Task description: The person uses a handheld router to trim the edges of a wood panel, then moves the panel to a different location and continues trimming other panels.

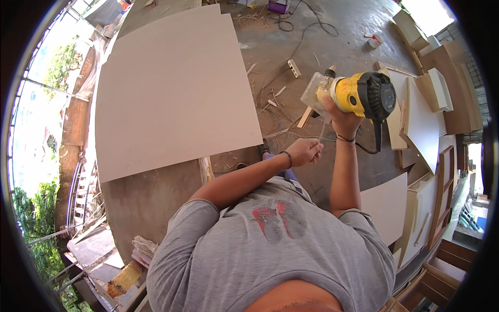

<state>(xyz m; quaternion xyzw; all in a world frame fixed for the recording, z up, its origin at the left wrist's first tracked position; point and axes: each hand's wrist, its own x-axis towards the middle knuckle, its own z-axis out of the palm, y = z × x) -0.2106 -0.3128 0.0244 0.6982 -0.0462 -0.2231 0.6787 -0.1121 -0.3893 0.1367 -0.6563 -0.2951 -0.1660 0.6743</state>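
My right hand [344, 120] is wrapped around the yellow and black trim router [358, 95], raised off to the right above the floor. The router lies tilted on its side, its clear square base [312, 92] facing left and its black motor end to the right. A black cord hangs from that end. My left hand [305, 152] is closed, just below and left of the router, in front of my body. From its fingertips a thin pale stick [323, 131] points up toward the router's base; what it is exactly is too small to tell.
A large white board [176, 99] lies to my left on a support. On the floor are a power strip [294, 68], loose cables, wood scraps [305, 117] and a small white tub [374, 41]. White panels [418, 117] and cabinet parts lean and stack along the right.
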